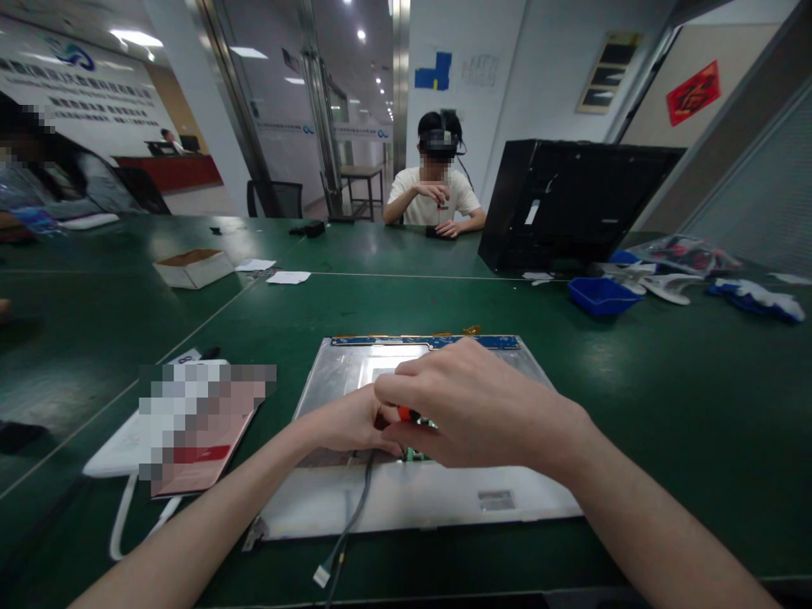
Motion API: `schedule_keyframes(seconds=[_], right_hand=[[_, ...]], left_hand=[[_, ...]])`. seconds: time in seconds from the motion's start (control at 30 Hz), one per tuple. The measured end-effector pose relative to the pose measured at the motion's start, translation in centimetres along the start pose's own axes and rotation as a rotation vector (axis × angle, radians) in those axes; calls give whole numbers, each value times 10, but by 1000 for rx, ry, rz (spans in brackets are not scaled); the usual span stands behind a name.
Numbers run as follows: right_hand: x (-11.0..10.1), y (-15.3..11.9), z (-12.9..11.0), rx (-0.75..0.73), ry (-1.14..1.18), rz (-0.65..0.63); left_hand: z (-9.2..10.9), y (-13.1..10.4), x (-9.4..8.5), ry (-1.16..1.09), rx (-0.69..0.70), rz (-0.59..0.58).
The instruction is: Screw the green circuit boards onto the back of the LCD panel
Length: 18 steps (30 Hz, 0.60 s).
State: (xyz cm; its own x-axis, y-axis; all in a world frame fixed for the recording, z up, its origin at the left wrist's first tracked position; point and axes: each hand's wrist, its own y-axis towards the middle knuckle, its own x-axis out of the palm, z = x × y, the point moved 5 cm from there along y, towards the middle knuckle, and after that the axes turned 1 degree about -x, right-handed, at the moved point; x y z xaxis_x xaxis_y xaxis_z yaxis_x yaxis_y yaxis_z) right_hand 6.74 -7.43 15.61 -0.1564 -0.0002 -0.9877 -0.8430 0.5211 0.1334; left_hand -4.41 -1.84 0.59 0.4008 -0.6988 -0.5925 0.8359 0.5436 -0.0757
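A flat metal panel (444, 495) lies on the green table in front of me, with a blue circuit strip (381, 342) along its far edge. My right hand (463, 402) is over the panel's middle, its fingers closed round a red-handled tool (407, 414). Just left of it, my left hand (359, 419) rests on the panel, fingers pressed together near a small green board (415, 455); what they hold, if anything, is hidden. From under my left hand a grey cable (363, 499) runs over the near edge to a white connector (321, 576).
A white device (117, 448) and a pink booklet (222, 423) lie to the left. Farther back are an open box (194, 272), a large black monitor (571, 203), a blue tray (602, 296) and gloves (758, 298). A person (435, 190) sits across the table.
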Motion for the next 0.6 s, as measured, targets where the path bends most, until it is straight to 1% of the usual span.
schedule_keyframes(seconds=[0.07, 0.17, 0.3, 0.43, 0.6], right_hand=[[-1, -1, -1, -20, 36, -9], [-1, -2, -1, -20, 50, -22], [1, 0, -1, -18, 18, -23], [1, 1, 0, -17, -8, -17], [1, 1, 2, -7, -11, 7]], left_hand=[[-2, 1, 1, -34, -11, -24], [-3, 2, 2, -50, -13, -17], [-3, 1, 1, -17, -34, 5], [-2, 0, 2, 8, -57, -12], [-2, 1, 2, 16, -36, -18]])
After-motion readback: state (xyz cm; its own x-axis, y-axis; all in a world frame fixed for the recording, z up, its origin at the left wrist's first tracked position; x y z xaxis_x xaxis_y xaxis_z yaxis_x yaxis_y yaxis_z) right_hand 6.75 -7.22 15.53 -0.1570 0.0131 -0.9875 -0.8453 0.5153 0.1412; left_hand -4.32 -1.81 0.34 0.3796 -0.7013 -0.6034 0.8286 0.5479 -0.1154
